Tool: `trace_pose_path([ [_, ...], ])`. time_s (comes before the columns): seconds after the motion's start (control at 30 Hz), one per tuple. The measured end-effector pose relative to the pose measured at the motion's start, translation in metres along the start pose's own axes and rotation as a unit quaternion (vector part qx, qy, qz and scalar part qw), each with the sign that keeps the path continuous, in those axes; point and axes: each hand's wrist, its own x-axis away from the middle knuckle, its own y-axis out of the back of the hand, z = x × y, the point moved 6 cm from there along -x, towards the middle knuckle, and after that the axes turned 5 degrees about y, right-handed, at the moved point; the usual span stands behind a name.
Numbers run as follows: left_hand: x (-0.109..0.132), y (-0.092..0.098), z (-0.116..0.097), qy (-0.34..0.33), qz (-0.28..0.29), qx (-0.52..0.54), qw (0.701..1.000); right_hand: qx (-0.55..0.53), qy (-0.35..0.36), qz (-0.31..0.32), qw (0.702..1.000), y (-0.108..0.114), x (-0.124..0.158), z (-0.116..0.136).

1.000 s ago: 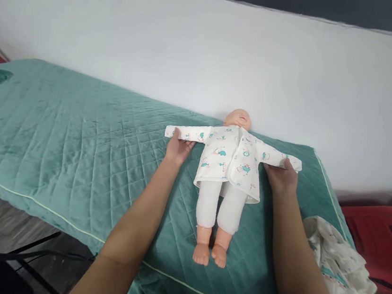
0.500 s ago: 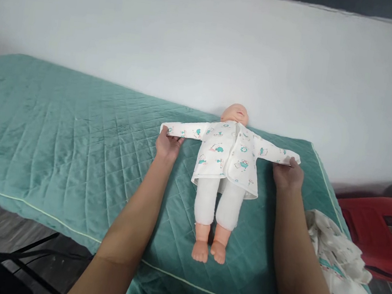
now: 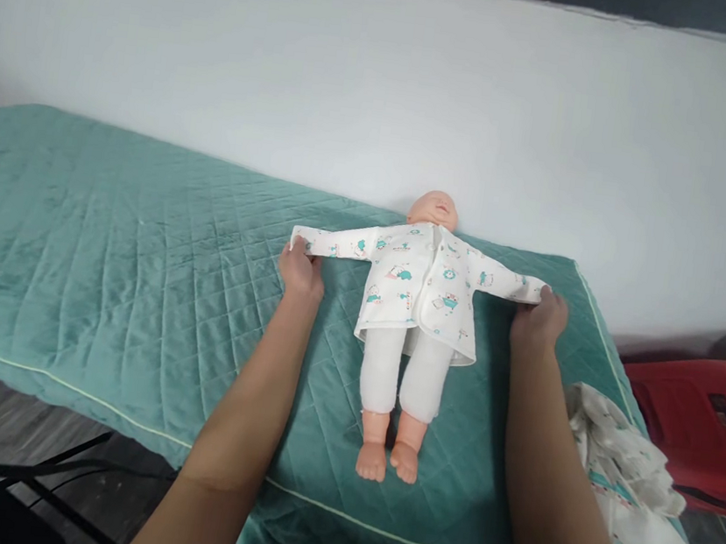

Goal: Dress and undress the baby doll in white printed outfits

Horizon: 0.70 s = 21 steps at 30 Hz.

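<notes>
A baby doll (image 3: 435,209) lies on its back on the green quilted cover (image 3: 137,280), its head near the wall. It wears a white printed jacket (image 3: 394,285) with both sleeves spread sideways; its legs are white and its feet bare. My left hand (image 3: 303,268) pinches the end of the sleeve on the left. The end of the sleeve on the right is gripped by my right hand (image 3: 541,316). No doll hands show at the cuffs.
A crumpled white printed cloth (image 3: 638,509) lies at the cover's right edge, beside my right forearm. Beyond it stands a red chair (image 3: 701,428). A white wall (image 3: 386,81) runs behind the bed. Black metal bars (image 3: 70,448) show at the lower left.
My left hand has shifted slightly left and its fingers have closed in on the cuff. My right hand's fingers have also closed more around the other cuff.
</notes>
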Motion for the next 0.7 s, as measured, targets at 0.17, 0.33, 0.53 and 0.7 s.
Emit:
trace_pose_path([
  [0.17, 0.019, 0.012, -0.013, -0.138, -0.051, -0.083, 0.986, 0.157, 0.137, 0.04, 0.977, -0.025, 0.065, 0.03],
  [0.33, 0.072, 0.012, -0.019, -0.274, 0.039, -0.143, 0.95, 0.271, 0.204, 0.339, 0.878, -0.066, 0.16, 0.049],
  [0.53, 0.153, 0.006, 0.0, -0.276, 0.347, -0.313, 0.839, 0.32, 0.301, 0.459, 0.773, -0.05, 0.215, 0.063],
  [0.7, 0.174, 0.009, 0.008, -0.31, 0.429, -0.41, 0.743, 0.366, 0.358, 0.388, 0.766, -0.039, 0.213, 0.068],
])
